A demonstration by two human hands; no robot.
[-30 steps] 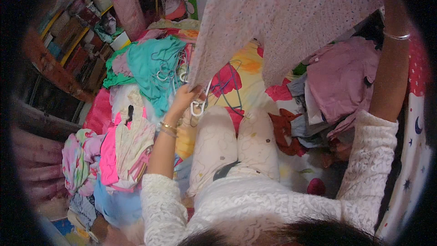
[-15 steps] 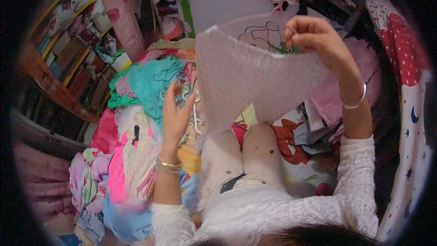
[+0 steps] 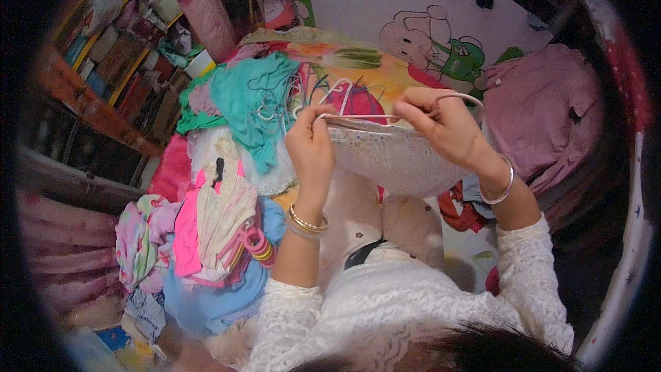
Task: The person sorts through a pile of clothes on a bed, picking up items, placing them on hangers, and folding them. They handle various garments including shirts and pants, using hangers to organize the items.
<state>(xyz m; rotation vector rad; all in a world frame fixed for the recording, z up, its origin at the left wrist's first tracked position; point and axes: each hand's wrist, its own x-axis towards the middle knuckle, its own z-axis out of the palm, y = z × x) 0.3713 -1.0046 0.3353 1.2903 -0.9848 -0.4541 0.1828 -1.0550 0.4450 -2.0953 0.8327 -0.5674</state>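
Before my lap, a sheer whitish glittery cloth [image 3: 392, 160] hangs in a folded sag between my hands. Along its upper edge runs a thin pale pinkish hanger [image 3: 361, 116]. My left hand [image 3: 311, 143] is closed round the hanger's left end. On the other side, my right hand [image 3: 447, 127] pinches the hanger and the cloth's edge, its fingertips partly hidden. A curved pale piece, seemingly the hanger's hook, arcs beyond the right hand's knuckles. Just past the cloth, several loose wire hangers [image 3: 337, 93] lie in a tangle.
To the left are a teal garment [image 3: 255, 107], pink hangers [image 3: 253, 246] on a cream garment [image 3: 224, 210], and blue cloth [image 3: 213, 300]. A mauve garment [image 3: 544, 117] lies at right. Shelves [image 3: 113, 55] stand far left; a cartoon-printed pale board [image 3: 358, 0] is beyond.
My left hand, open and empty before, has moved up and right and closed on the hanger. The cloth came down from a raised, spread position as my right hand lowered.
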